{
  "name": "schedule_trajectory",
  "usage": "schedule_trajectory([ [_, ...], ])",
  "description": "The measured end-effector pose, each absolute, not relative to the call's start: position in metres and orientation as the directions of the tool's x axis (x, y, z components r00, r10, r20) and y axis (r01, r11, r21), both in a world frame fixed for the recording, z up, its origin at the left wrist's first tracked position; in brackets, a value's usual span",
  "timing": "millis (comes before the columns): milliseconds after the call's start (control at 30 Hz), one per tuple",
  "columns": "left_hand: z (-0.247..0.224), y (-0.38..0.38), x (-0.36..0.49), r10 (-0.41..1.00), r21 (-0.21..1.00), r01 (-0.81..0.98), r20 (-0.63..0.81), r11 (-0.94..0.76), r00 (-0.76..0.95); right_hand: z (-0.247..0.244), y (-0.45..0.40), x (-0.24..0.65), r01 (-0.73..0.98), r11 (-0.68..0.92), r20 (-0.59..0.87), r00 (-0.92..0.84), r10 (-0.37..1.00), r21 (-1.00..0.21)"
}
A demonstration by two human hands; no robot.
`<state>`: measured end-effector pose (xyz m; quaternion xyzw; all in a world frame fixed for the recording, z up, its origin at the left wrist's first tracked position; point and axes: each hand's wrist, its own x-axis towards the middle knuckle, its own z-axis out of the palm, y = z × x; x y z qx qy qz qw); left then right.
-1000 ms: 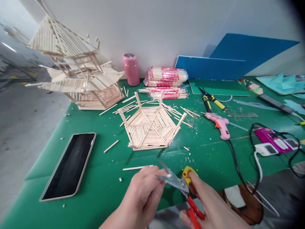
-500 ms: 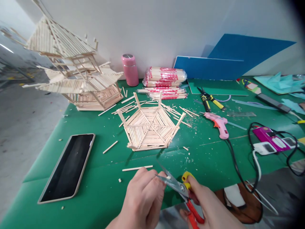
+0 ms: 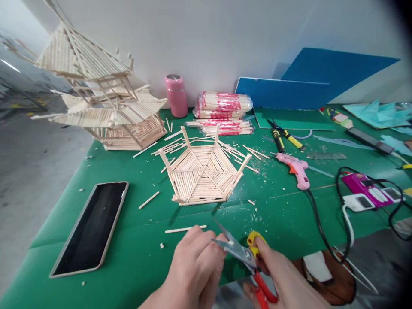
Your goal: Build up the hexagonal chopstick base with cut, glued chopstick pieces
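Above the green table (image 3: 135, 244), the left hand (image 3: 196, 262) is tightly curled and the right hand (image 3: 280, 270) wraps the scissors (image 3: 248, 255), whose parted blades straddle the exposed tip of the left-held stick (image 3: 231, 243), where slipping could nick fingers.

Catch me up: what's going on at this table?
The person's right hand holds scissors, open around the tip of a stick gripped in the left hand. Beyond them, the base sits on the table with posts rising from it. The tower stands farther left; the glue gun lies to the right.
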<state>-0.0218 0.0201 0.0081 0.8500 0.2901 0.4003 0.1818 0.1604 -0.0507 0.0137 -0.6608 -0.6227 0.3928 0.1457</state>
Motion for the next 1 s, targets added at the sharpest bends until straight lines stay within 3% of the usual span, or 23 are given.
schedule_trajectory([
  [133,0.01,0.019,-0.016,0.64,0.571,0.304,0.595,-0.762,0.487,0.014,-0.05,0.159,0.632,-0.246,-0.365,-0.062,0.929,-0.735],
  [233,0.018,0.021,-0.014,0.744,0.736,0.249,0.478,-0.629,0.468,0.013,-0.047,0.158,0.555,-0.292,-0.359,-0.012,0.933,-0.778],
  [300,0.024,0.025,-0.015,0.864,0.913,0.261,0.161,-0.314,0.477,0.01,-0.045,0.161,0.489,-0.319,-0.321,0.082,0.944,-0.812],
  [367,0.027,0.029,-0.017,0.864,0.974,0.213,-0.17,0.075,0.473,0.006,-0.043,0.169,0.443,-0.328,-0.281,0.17,0.944,-0.834],
  [433,0.027,0.032,-0.018,0.791,0.92,0.099,-0.377,0.378,0.482,0.003,-0.041,0.18,0.43,-0.343,-0.27,0.221,0.937,-0.835],
  [533,0.024,0.032,-0.019,0.709,0.798,-0.061,-0.495,0.6,0.502,0.0,-0.032,0.202,0.426,-0.356,-0.219,0.338,0.916,-0.832],
  [633,0.02,0.031,-0.02,0.675,0.722,-0.144,-0.53,0.677,0.514,-0.003,-0.022,0.227,0.518,-0.418,-0.168,0.462,0.871,-0.746],
  [733,0.018,0.032,-0.02,0.673,0.69,-0.196,-0.534,0.697,0.512,-0.009,-0.016,0.251,0.705,-0.498,-0.096,0.527,0.844,-0.505],
  [867,0.016,0.033,-0.02,0.702,0.75,-0.111,-0.542,0.652,0.462,-0.005,-0.016,0.258,0.916,-0.303,0.136,0.346,0.928,-0.264],
  [933,0.016,0.032,-0.019,0.737,0.827,0.039,-0.52,0.561,0.432,0.005,-0.017,0.244,0.957,-0.172,0.257,0.231,0.938,-0.235],
  [1000,0.017,0.03,-0.018,0.804,0.905,0.196,-0.426,0.378,0.416,0.017,-0.016,0.222,0.935,-0.066,0.329,0.188,0.925,-0.348],
])
